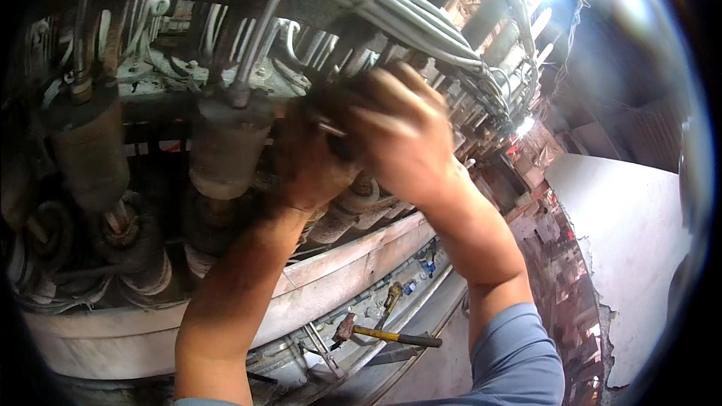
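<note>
close work in a crowded spot

above the long, pale, curved metal rail (pixel 361 259), my right hand (pixel 402 131) is blurred, its fingers curled, close beside my shadowed left hand (pixel 312 173). a dark piece with a metallic glint (pixel 332 129) shows between them, above the rail too; i cannot tell whether either grips it. i judge this to be fiddly two-handed handling; the next move seems to call for steady fingers. below the rail, a rusty-headed hammer with a yellow-and-black handle (pixel 387 336) rests on a cluttered ledge; bundled grey cables (pixel 425 21) run above the rail.
</note>
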Motion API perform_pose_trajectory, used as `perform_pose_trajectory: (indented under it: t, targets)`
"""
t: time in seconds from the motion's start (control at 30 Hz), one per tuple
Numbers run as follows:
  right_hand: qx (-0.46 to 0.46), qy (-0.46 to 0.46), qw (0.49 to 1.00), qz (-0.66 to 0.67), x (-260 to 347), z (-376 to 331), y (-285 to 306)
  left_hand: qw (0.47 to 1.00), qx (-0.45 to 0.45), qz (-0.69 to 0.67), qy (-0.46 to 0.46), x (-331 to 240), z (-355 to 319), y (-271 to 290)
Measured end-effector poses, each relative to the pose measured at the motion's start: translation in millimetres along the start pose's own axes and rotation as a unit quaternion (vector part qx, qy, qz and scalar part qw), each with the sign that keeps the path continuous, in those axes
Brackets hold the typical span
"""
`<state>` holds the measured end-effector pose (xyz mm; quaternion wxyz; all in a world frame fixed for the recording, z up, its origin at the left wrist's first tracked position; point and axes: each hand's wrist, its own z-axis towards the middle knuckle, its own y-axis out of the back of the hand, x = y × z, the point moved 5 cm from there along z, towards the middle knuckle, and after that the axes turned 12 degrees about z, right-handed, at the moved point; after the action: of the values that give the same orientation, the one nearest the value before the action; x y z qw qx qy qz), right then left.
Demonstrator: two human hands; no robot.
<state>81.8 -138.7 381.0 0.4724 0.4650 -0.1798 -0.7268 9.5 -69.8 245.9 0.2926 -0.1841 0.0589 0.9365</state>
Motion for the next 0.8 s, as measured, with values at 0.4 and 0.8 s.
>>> perform_pose_trajectory:
  t: [0.4, 0.8]
  targets:
    - [-0.161, -0.170, 0.950, 0.206, -23.2, -29.8, 24.0, 0.997, 0.026, -0.025, 0.068, -10.7, 3.0, 13.0]
    - [-0.099, -0.119, 0.985, 0.076, -20.3, -69.5, 20.4, 0.996, 0.035, 0.013, 0.086, -8.7, 1.0, 6.5]
